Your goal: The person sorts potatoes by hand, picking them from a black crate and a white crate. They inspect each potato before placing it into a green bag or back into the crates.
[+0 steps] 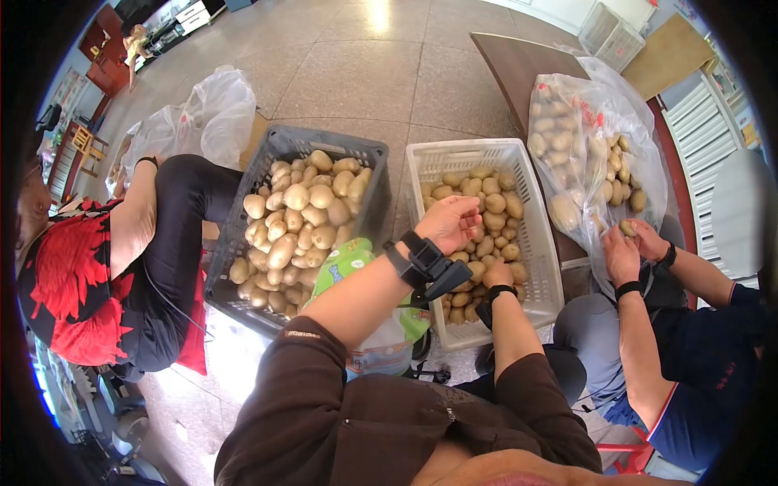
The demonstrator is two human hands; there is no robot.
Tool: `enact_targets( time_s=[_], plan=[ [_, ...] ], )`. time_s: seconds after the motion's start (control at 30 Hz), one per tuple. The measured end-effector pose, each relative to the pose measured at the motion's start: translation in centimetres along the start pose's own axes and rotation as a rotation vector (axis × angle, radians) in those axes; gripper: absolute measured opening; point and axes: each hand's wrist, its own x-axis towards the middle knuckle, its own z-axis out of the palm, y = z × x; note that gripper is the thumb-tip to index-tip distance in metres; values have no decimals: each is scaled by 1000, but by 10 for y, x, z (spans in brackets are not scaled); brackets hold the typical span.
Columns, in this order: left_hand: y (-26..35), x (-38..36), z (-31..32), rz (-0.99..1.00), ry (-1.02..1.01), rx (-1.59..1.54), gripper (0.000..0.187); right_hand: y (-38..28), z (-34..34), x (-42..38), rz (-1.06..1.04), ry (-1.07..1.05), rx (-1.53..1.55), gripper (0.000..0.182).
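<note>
My left hand (450,223) hovers over the white crate (421,158), its fingers partly bent and apart, with nothing visible in them. Lower and to the right, my right hand (498,275) is down among the potatoes (491,204) in that crate. Its fingers are curled, and whatever they hold is hidden from me. Both of my wrists wear black straps, and a dark device sits on the left one. A dark grey crate (373,150) heaped with larger, paler potatoes (297,197) stands left of the white one.
At the right, a co-worker's hands (630,251) hold a potato beside a clear plastic bag of potatoes (559,138). Another person (162,235) sits at the left by a plastic bag (215,109). A green patterned bag (344,263) lies beneath my left forearm.
</note>
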Motion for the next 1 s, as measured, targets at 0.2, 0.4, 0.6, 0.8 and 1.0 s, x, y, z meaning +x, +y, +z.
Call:
enact_targets(
  time_s=[0.2,0.4,0.6,0.8,1.0],
  plan=[
    [0,-2,1,0,16,16,8,-1,-8,-6,-73,-28,35,80],
    [-2,2,-2,15,-7,25,8,6,-10,-7,-112,-48,22,85],
    [-2,6,-6,30,15,1,14,0,-16,-13,-102,20,57,71],
    [0,2,-6,32,21,17,8,3,3,1,-180,101,129,60],
    [6,2,-7,42,49,-11,8,-8,-17,-11,-122,228,183,55]
  ],
)
